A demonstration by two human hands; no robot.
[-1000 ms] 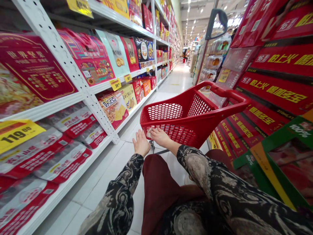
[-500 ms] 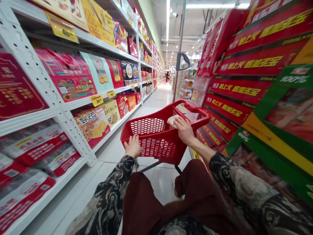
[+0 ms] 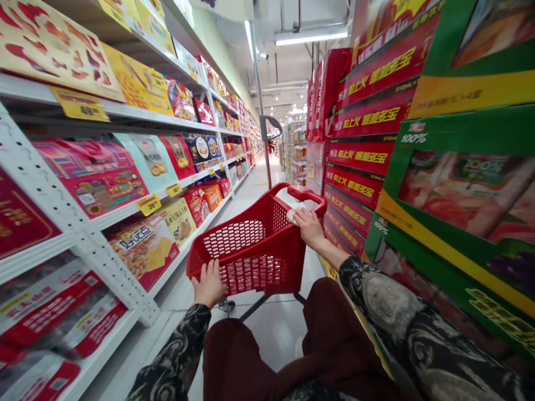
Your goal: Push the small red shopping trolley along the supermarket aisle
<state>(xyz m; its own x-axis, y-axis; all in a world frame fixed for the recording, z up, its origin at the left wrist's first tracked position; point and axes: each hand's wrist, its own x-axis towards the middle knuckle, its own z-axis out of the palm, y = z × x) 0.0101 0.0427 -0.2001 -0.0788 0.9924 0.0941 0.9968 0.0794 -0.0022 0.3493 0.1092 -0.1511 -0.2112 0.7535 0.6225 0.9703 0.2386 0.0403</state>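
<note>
In the head view, a seated or crouching person in dark patterned sleeves works at a red shopping cart [image 3: 286, 274] standing just beyond the knees in a store aisle. The right hand [image 3: 308, 227] pinches a crumpled white cloth [image 3: 295, 215] at the basket's rim near the handle, while the left hand [image 3: 209, 285] rests with fingers slightly spread at the opposite corner, its hold on the rim unclear. White shelves [image 3: 117, 216] stand left, stacked red boxes [image 3: 361, 151] right.

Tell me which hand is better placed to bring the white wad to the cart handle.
Right, likely: the right hand holds the white wad near the handle; the left hand is at the other end of the cart.
</note>
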